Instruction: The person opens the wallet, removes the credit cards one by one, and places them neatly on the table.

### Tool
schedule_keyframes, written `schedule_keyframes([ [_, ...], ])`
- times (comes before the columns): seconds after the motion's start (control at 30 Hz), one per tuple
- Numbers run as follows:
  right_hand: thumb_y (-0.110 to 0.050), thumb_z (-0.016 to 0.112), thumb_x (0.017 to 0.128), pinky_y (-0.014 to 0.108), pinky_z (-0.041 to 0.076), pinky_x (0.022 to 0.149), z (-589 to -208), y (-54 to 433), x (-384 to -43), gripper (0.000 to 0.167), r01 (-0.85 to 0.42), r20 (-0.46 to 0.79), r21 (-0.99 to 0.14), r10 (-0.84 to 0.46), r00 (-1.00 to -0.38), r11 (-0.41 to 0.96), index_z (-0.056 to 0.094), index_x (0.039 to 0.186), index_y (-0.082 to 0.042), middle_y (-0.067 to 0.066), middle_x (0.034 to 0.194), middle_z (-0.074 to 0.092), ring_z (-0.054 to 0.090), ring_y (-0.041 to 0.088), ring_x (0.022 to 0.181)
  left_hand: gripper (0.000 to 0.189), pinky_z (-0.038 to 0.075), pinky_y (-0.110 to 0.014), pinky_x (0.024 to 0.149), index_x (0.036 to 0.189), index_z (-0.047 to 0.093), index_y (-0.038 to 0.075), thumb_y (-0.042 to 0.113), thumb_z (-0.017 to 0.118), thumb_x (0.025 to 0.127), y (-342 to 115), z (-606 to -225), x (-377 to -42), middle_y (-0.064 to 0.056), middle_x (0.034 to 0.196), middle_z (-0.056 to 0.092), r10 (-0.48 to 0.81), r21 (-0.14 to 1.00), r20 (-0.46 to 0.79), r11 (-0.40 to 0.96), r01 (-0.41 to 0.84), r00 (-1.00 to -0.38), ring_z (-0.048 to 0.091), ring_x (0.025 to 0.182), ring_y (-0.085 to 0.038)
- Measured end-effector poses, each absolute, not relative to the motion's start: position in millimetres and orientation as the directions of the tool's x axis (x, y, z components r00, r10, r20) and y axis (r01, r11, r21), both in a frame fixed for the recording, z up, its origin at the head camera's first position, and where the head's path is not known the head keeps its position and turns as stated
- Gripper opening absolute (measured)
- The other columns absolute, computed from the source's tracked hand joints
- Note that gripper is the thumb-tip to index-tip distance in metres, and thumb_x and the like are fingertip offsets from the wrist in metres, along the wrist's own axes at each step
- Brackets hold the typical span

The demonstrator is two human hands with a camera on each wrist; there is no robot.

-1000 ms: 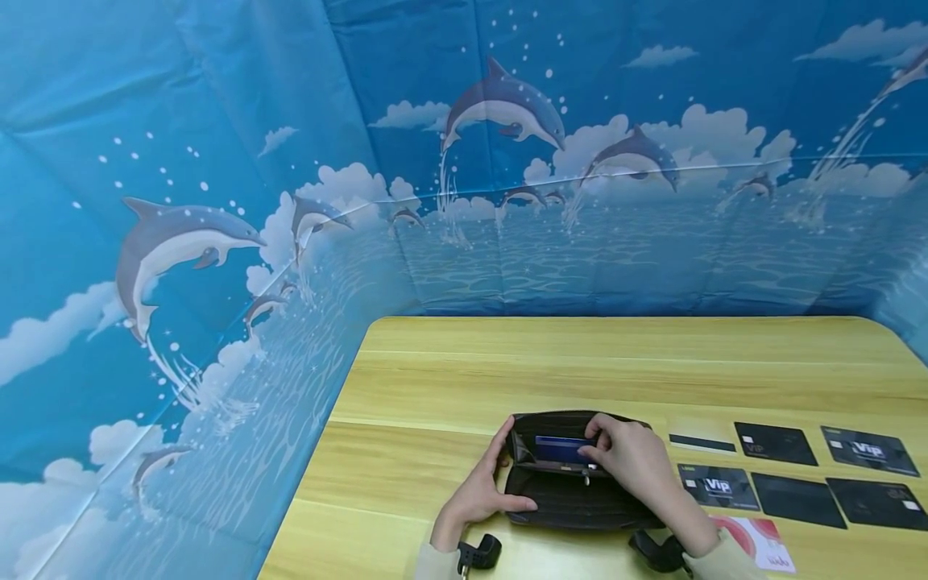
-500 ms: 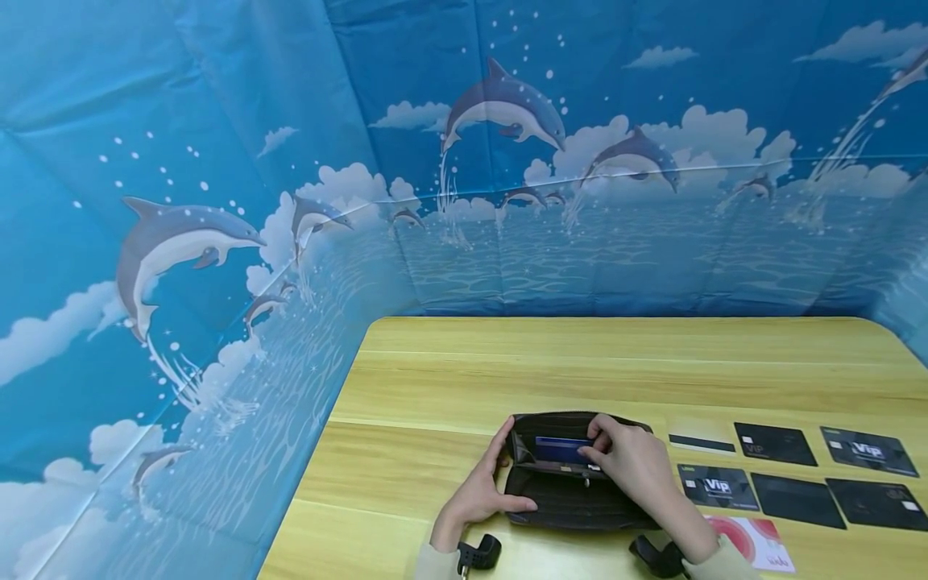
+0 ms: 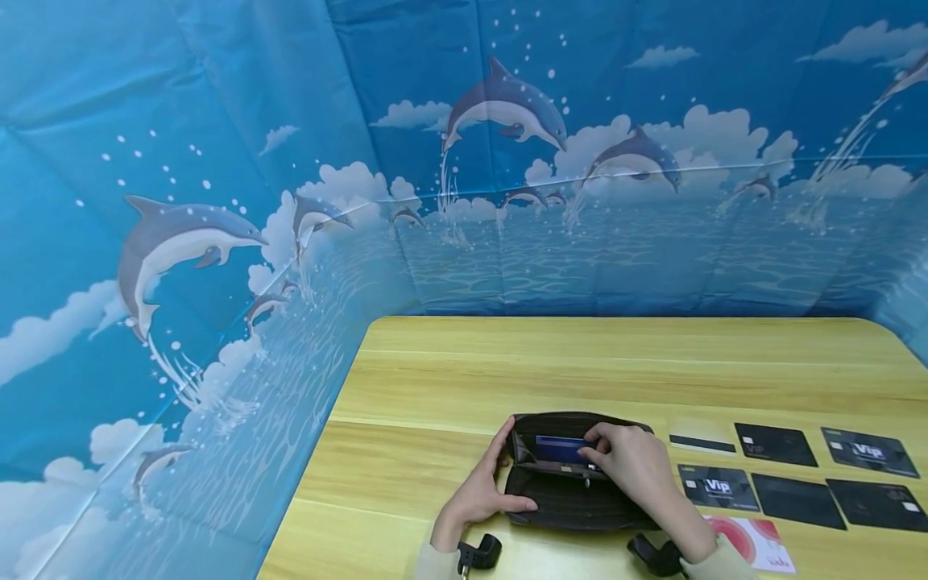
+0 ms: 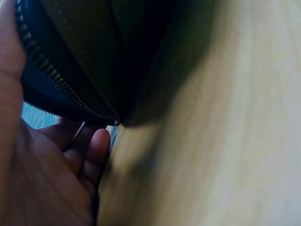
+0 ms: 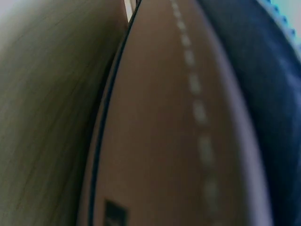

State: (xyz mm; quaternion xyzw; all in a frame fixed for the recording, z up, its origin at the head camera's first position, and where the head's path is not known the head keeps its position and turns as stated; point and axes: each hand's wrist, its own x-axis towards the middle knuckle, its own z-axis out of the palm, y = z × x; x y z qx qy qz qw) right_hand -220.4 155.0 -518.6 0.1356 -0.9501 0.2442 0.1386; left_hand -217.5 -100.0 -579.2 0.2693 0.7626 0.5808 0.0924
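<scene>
A dark zip-around wallet [image 3: 580, 509] lies unfolded near the front of the table. Upright in its back section stands a blue card [image 3: 557, 449], partly tucked inside. With thumb and fingertips, my right hand [image 3: 634, 463] pinches the card's right end. My left hand [image 3: 480, 486] grips the wallet's left side, thumb on the front half and fingers behind the back half. The left wrist view has the wallet's zipper [image 4: 49, 70] beside the curled left hand [image 4: 56, 165]. In the right wrist view a stitched brown panel of the wallet [image 5: 155, 117] fills the picture; the right fingers are hidden there.
Right of the wallet lie several dark cards, among them a VIP card [image 3: 719, 487] and a plain black card [image 3: 797, 499]. A red and white card [image 3: 754, 544] is partly behind the right forearm. A pale card with a black stripe [image 3: 702, 443] lies on the table [image 3: 616, 362].
The right hand shifts very slightly at the blue card's right end. The left hand and the wallet hold their places.
</scene>
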Motion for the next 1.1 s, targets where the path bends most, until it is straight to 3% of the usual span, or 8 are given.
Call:
schedule_keyframes([
  [0.5,-0.02,0.085,0.069,0.028,0.036,0.04,-513,152,-218,0.025,-0.283,0.275,-0.429,-0.174,-0.946,0.858,0.06,0.068,-0.018,-0.013,0.054,0.05,0.044,0.005,0.045,0.116,0.019,-0.043,0.109,0.153,0.005,0.033,0.015,0.085,0.071,-102,-593,-223,0.004,0.156,0.013,0.516,0.935,0.155,0.199,0.294,-0.842,0.018,0.139,-0.02],
  [0.87,-0.026,0.083,0.072,0.029,0.029,0.037,-512,152,-219,0.03,-0.257,0.252,-0.372,-0.169,-0.953,0.892,0.055,0.064,-0.02,-0.01,0.046,0.038,0.037,0.011,0.04,0.111,0.018,-0.042,0.109,0.154,0.008,0.022,0.005,0.082,0.073,-100,-570,-215,-0.004,0.154,0.019,0.526,0.949,0.188,0.122,0.292,-0.83,0.022,0.136,-0.019],
  [1.1,-0.026,0.082,0.074,0.028,0.027,0.038,-515,153,-218,0.03,-0.269,0.26,-0.372,-0.179,-0.949,0.888,0.054,0.064,-0.021,-0.009,0.045,0.035,0.035,0.011,0.039,0.11,0.018,-0.045,0.109,0.154,0.009,0.024,0.007,0.082,0.073,-100,-561,-211,-0.003,0.154,0.019,0.525,0.949,0.165,0.145,0.279,-0.835,0.025,0.134,-0.017],
])
